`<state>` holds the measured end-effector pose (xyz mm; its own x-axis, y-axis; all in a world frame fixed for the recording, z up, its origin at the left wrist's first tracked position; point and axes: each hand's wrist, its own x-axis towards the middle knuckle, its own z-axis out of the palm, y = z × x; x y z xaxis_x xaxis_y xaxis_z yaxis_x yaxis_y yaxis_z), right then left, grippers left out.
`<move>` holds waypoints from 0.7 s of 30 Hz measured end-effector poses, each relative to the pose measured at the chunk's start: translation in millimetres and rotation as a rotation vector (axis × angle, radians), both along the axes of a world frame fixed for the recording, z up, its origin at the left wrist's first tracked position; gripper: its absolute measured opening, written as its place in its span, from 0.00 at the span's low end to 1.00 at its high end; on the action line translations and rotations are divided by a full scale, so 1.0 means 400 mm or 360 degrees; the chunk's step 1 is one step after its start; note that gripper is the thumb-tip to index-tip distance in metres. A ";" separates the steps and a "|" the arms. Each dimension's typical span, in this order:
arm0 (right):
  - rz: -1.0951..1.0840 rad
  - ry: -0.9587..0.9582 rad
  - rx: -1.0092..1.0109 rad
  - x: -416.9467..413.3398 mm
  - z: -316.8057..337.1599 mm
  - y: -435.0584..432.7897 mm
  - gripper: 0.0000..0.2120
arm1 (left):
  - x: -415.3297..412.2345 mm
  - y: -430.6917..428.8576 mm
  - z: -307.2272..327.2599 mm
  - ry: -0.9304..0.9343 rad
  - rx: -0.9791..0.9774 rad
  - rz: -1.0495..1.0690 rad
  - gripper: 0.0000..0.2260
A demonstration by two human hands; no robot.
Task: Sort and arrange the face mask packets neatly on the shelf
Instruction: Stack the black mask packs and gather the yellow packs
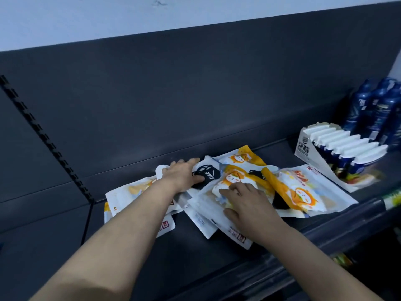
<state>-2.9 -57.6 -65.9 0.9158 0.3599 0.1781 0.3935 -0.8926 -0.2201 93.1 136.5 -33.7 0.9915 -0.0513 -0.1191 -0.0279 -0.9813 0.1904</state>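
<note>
Shelf: we're looking down at a dark grey shelf [195, 257] with a dark back panel [195, 94] behind it

Packets: the face mask packets [240, 158] lie in a loose heap in the middle of the shelf. They overlap at all sorts of angles, and most are white with an orange cartoon print

Black one: a black mask packet [209, 173] sits toward the back of the heap, partly tucked under its neighbours

Left hand: our left hand [184, 175] reaches to the back of the heap. Its fingers are stretched out fairly straight past the left edge of the black mask packet and the thumb lies on its face, so the hand is flat and not gripping anything

Right hand: our right hand [249, 203] lies on an orange and white packet [233, 177] at the front middle of the heap. The fingers are bent with the tips down on the print and the thumb is spread out on the packet; honestly we can't tell if it's pinching or only pressing

Left end: a couple of pale packets [128, 194] stick out from under our left forearm

Right end: a big tilted packet [303, 192] lies face up, apart from both hands

Carton: near the heap's right end, a white display carton [308, 146] holds a row of white-capped blue items

Bottles: dark blue bottles [377, 105] stand behind the carton, pretty blurry

Upright: a slotted strip [43, 135] runs down the back panel on the left
</note>
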 end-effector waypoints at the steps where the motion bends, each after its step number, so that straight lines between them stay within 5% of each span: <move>1: -0.0001 0.0035 -0.0024 0.003 -0.002 -0.004 0.23 | 0.002 0.002 0.000 0.0025 -0.0067 -0.0026 0.31; 11: -0.0211 0.0253 0.0033 0.015 -0.005 0.075 0.27 | -0.066 0.185 0.053 -0.0141 -0.0666 0.0165 0.18; 21: 0.0062 0.0320 -0.0117 -0.014 -0.008 0.261 0.28 | -0.274 0.422 0.181 -0.0964 -0.0544 0.0551 0.17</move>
